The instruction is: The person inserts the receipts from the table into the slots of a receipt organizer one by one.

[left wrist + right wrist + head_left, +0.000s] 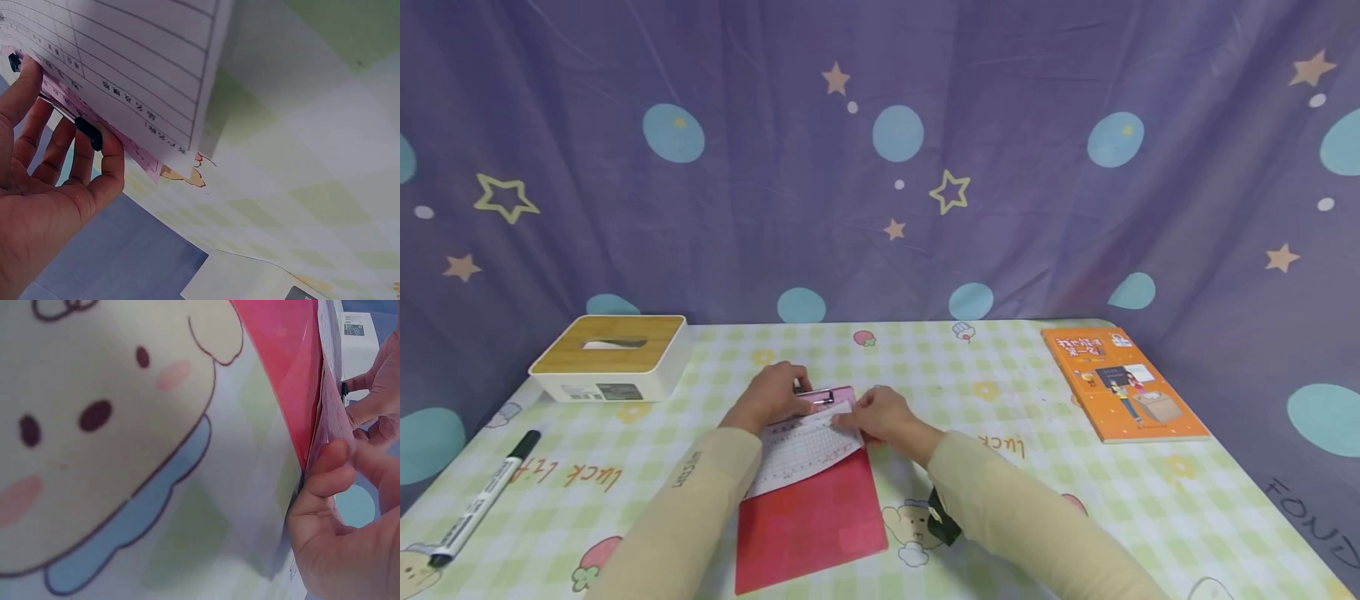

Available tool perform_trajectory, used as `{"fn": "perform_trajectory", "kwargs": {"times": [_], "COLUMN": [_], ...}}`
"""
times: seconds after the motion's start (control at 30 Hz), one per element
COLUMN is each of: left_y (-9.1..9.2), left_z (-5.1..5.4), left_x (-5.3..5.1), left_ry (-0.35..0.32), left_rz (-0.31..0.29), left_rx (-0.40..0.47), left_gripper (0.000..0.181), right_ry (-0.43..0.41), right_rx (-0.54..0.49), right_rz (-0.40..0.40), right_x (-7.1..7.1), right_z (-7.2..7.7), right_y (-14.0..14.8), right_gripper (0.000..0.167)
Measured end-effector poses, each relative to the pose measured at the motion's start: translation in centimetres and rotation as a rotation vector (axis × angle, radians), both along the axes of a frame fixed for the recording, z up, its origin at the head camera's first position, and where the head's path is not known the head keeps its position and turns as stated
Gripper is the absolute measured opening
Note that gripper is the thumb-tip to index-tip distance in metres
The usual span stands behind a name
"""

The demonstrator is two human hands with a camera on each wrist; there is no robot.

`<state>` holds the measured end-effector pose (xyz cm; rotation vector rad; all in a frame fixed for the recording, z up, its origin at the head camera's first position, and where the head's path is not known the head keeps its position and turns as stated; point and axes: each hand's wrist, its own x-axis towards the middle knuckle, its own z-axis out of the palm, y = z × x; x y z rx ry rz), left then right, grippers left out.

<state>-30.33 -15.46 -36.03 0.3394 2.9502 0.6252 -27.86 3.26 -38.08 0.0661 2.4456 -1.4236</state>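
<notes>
A red clipboard point(816, 529) lies on the table with a metal clip point(822, 397) at its far end. Over its upper half is a white printed form point(805, 450), with its near edge lifted; pink sheets point(140, 159) show beneath it in the left wrist view. My left hand point(772, 393) grips the clip, thumb on one side and fingers on the other, near its black end point(87, 132). At the right edge of the papers, my right hand point(889, 419) pinches the sheets point(331, 403) between thumb and fingers. The clip's inner side is hidden.
A white tissue box point(613, 354) with a wood-look lid stands at the back left. A marker point(486, 500) with black ends lies at the left. On the right is an orange book point(1123, 387). A patterned curtain point(880, 233) hangs behind the checked tablecloth point(970, 367).
</notes>
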Motion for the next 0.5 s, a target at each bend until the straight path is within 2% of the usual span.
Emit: {"fn": "perform_trajectory", "kwargs": {"times": [0.1,0.2,0.37,0.5], "left_y": [0.0,0.0,0.02,-0.04], "left_z": [-0.1,-0.09,-0.07,-0.28], "left_x": [-0.04,-0.13,-0.14,-0.06], "left_ry": [-0.007,-0.024,-0.023,0.005], "left_rz": [-0.004,0.001,-0.005,-0.016], "left_rx": [-0.005,-0.011,-0.02,-0.007], "left_gripper": [0.018,0.019,0.019,0.018], "right_ry": [0.025,0.043,0.03,0.007], "right_rx": [0.074,0.122,0.121,0.109], "right_rz": [0.02,0.037,0.024,0.016], "right_x": [-0.13,-0.24,-0.37,-0.48], "right_z": [-0.08,-0.16,-0.14,0.08], "right_y": [-0.11,-0.28,-0.46,-0.53], "right_gripper": [0.039,0.039,0.034,0.033]}}
